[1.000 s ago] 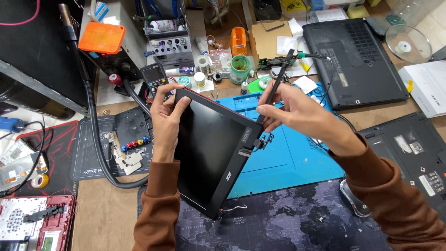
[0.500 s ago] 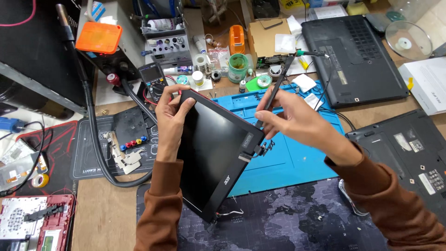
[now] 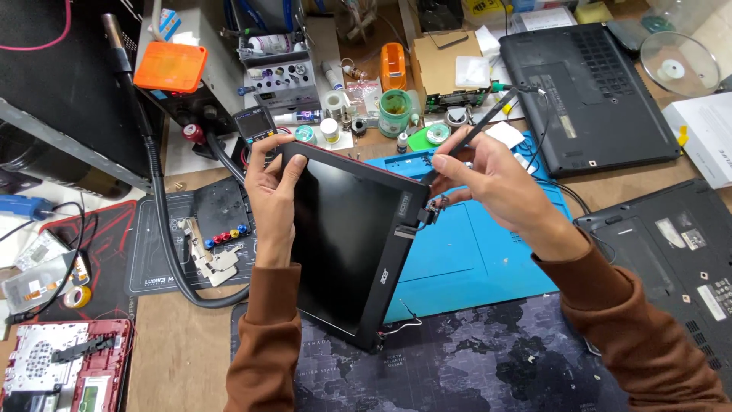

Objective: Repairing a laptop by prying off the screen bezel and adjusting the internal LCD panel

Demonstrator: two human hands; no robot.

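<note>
At the centre of the frame a detached laptop screen panel [image 3: 347, 248] with a black bezel is held tilted above the tabletop [image 3: 179, 355], its lower corner down over the dark world-map desk mat [image 3: 473, 366] and its upper edge raised toward the clutter at the top. The left hand [image 3: 273, 200] has its grip closed on the panel's upper left edge, thumb lying on the dark glass and fingers wrapped behind the frame. The right hand [image 3: 492, 187] is at the panel's upper right corner, its grip pinched shut around a thin black pry tool [image 3: 479, 133] that slants up and to the right; the tool's lower end meets the bezel corner near the exposed hinge bracket [image 3: 431, 214]. Loose wires hang from the panel's bottom corner. A blue repair mat [image 3: 473, 244] lies beneath and to the right of the panel. A black laptop base [image 3: 583, 91] rests bottom-up in the upper right, and another dark laptop shell [image 3: 671, 252] sits at the right edge. An orange box [image 3: 171, 66] stands in the upper left.
</note>
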